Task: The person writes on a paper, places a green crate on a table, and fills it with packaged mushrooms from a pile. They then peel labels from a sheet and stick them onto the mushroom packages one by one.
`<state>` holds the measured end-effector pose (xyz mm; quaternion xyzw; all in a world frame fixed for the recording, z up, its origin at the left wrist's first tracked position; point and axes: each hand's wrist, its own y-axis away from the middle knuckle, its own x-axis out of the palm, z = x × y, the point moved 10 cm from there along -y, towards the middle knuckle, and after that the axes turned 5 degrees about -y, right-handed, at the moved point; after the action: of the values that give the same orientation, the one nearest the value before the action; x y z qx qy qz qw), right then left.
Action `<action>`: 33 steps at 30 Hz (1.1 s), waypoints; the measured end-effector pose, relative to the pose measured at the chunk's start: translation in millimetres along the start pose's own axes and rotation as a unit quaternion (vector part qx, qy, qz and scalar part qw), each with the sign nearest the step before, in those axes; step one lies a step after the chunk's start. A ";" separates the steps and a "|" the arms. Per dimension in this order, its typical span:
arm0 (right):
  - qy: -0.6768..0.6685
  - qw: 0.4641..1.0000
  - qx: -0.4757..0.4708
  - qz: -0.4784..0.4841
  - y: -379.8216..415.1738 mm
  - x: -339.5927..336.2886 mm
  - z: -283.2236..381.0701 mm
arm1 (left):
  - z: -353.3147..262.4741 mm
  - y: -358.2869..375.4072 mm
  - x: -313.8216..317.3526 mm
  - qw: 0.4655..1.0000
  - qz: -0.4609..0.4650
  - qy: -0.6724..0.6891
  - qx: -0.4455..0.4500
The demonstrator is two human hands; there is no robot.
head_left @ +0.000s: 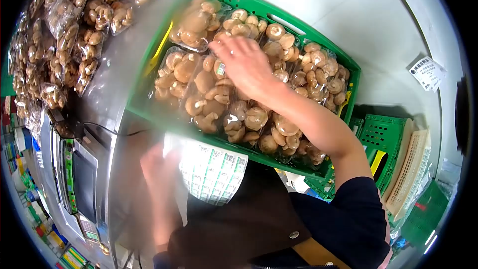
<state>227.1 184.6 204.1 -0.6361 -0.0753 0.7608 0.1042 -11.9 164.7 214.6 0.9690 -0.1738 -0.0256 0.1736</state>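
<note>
I see my right arm stretched forward across the green slotted plastic crate [318, 34], sleeve dark blue, the right hand [244, 65] palm-down with fingers spread, pressing on the clear plastic-wrapped packs of brown mushrooms [209, 92] that fill the crate from wall to wall. It grips nothing; it lies flat on the wrapping, touching a small label there. My left hand [158, 167] is low, near my body, badly blurred; it seems to hold the edge of the white sheet of green-printed stickers [214, 174] just below the crate's near rim, though I cannot tell how its fingers close. The crate sits tilted on the grey metal counter [122, 60]. Further left, more bagged mushrooms [64, 30] lie heaped, well apart from the crate.
</note>
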 end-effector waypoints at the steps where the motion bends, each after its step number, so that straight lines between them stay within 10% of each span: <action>1: -0.031 0.999 0.025 -0.026 5.9 -15.1 -8.6 | -0.3 -2.0 -0.7 1.000 0.006 0.002 0.016; 3: -0.357 0.920 0.141 0.085 26.0 -19.5 -14.5 | 5.3 -6.1 -3.8 0.999 0.018 0.004 0.050; 7: -0.785 0.574 0.172 0.157 89.4 -34.6 40.3 | -12.8 1.6 11.5 0.992 -0.019 -0.011 0.128; 9: -0.691 0.706 0.136 0.079 103.4 -64.5 44.4 | -13.4 6.3 18.2 0.987 -0.023 -0.045 0.155; 20: -0.608 0.765 0.199 -0.083 173.0 -98.0 3.8 | -8.0 26.7 66.2 0.986 0.061 0.032 0.149; 28: -0.458 0.874 0.163 0.018 212.8 -105.2 -3.1 | -11.2 51.4 87.9 0.974 0.029 -0.065 0.217; 33: -0.703 0.681 0.195 0.062 217.2 -84.5 -15.2 | 0.8 54.4 106.3 0.981 0.082 -0.145 0.102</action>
<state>242.6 -47.1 228.2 0.1175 0.0628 0.9865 0.0951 69.9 79.8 233.8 0.9501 -0.2778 -0.1334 0.0481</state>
